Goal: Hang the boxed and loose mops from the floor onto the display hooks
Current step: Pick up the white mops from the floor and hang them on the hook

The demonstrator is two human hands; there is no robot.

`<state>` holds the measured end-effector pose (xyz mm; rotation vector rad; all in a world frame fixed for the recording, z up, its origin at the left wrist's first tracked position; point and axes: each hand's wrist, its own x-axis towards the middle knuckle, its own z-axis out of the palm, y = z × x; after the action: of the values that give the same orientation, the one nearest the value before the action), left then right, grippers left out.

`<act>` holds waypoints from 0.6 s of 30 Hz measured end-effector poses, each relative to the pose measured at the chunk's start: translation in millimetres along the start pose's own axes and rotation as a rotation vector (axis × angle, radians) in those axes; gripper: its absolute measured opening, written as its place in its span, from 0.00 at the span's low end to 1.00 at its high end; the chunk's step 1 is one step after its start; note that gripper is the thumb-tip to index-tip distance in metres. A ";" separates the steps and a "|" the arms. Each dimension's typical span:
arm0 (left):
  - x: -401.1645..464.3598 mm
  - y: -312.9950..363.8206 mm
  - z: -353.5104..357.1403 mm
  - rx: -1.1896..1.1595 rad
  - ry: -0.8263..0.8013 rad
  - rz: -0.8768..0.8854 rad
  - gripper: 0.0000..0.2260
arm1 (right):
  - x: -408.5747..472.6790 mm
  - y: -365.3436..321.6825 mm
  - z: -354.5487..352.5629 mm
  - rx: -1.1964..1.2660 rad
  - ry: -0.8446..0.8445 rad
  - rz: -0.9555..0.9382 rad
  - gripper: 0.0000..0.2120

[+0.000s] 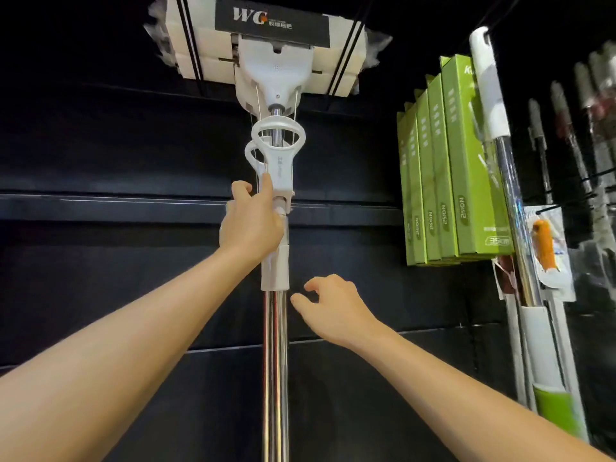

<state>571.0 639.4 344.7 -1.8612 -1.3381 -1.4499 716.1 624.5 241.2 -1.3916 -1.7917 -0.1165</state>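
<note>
Now, from the head camera: the sponge mop [276, 181] stands dead centre, its long axis running straight from six o'clock up to twelve, chrome pole [275, 378] low, wrapped sponge head [266, 45] at the top, lying crosswise from nine to three. The head sits up among two black display hooks [346, 58]; whether it truly bears on them I cannot tell. The left hand [250, 225] grips the pole just under the white wringer handle [278, 151], fingers curled round it, forefinger stretched up along the plastic. The right hand [333, 308] hangs at about four o'clock from that grip, just beside the pole, fingers relaxed, holding nothing. Over at three o'clock, green boxed mops [456, 168] already hang in a row, another loose mop [510, 181] beside them.

The risk, as I read it: let go before the head is properly seated and the mop slides off, or the pole swings toward the boxes.
</note>
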 end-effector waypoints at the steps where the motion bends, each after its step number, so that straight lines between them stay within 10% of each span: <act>1: -13.6 1.8 0.8 0.043 -0.007 -0.006 0.28 | -14.6 5.3 -5.9 -0.047 -0.018 0.000 0.26; 18: -424.5 137.9 39.3 0.119 -0.712 0.020 0.29 | -371.4 135.9 -62.7 -0.405 -0.249 0.156 0.32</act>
<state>714.7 429.1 -24.0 -2.4033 -1.6464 -0.6750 874.3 361.7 -16.4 -1.8981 -1.9238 -0.2437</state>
